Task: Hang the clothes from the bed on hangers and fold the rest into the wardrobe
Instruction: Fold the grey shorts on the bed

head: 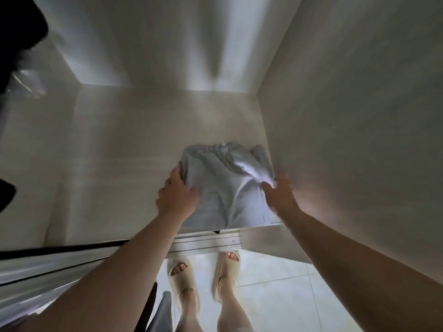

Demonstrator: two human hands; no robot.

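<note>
On the wardrobe shelf, mid-frame, the left hand and right hand grip the folded grey pants by both sides, likely to lay them flat.

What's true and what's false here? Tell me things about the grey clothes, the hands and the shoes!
1. The folded grey sweatpants lie on a wardrobe shelf. True.
2. Only one hand touches them. False: the left hand and the right hand both hold them, one at each side.
3. The person is barefoot. False: they wear beige slide sandals.
4. The sweatpants sit close to the wardrobe's right wall. True.
</note>
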